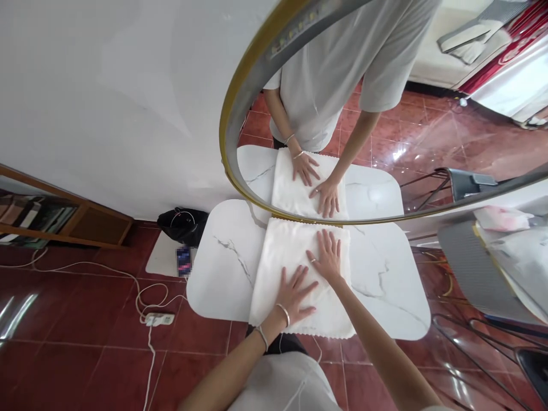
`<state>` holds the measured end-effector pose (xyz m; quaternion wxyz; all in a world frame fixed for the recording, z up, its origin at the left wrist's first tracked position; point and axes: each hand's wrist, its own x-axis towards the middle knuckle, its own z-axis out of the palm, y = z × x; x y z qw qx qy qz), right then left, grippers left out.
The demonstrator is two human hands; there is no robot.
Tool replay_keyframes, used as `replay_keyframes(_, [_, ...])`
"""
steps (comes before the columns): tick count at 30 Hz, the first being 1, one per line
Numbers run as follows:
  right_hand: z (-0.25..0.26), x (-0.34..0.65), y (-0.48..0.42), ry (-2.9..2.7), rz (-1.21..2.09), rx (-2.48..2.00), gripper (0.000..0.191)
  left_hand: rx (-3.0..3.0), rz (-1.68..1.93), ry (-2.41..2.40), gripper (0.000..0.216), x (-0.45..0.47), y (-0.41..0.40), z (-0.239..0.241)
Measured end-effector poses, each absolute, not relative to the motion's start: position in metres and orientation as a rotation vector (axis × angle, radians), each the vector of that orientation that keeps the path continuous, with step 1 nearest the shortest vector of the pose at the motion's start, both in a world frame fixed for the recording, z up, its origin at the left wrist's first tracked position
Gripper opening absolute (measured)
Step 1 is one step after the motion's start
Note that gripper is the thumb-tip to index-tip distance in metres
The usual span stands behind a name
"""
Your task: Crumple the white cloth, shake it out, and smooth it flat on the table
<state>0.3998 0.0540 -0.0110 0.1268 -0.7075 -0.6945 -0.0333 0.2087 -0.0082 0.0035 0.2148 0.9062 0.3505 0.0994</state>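
Observation:
A white cloth with scalloped edges [274, 251], perhaps a towel, is spread over the middle of a white marble-patterned table [226, 285]. My left hand [295, 297] lies on its left-centre part, palm down with fingers spread. Farther up and to the right, my right hand [327, 257] also rests palm down on the cloth, fingers apart, with a ring on one finger. Neither hand grips the cloth. Its near edge hangs slightly over the table's front edge, close to my body.
A round gold-rimmed mirror [229, 125] stands against the table's back edge and reflects my arms. To the left are a black bag [184, 225] and a power strip [159, 319] with trailing cables on red tiles. At right stand a grey chair [462, 257] and a wire-legged seat.

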Motion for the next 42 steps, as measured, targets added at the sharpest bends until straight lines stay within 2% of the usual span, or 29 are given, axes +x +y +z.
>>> replay_keyframes(5, [-0.011,0.358,0.070,-2.048,-0.029,-1.974,0.075,2.490,0.281,1.235,0.078,0.173,-0.007,0.004])
replay_keyframes(14, [-0.003,0.258,0.099,-2.070,0.127,-1.968,0.074,2.525,0.235,1.264,0.076,0.075,0.019,0.008])
replay_keyframes(18, [0.001,0.232,0.110,-2.077,0.167,-2.012,0.074,2.536,0.261,1.214,0.071,0.044,0.033,0.009])
replay_keyframes(21, [0.001,0.225,0.116,-2.117,0.173,-2.003,0.071,2.482,0.307,1.325,0.060,0.028,0.058,0.010])
replay_keyframes(25, [-0.001,0.223,0.107,-2.053,0.109,-2.013,0.067,2.409,0.354,1.505,0.048,0.017,0.113,0.011])
replay_keyframes(32, [-0.004,0.215,0.092,-1.911,0.063,-2.128,0.068,2.448,0.358,1.448,0.059,0.021,0.161,0.009])
replay_keyframes(42, [0.009,0.204,0.208,-1.907,0.273,-2.392,0.058,2.445,0.377,1.626,0.058,0.030,0.229,0.007])
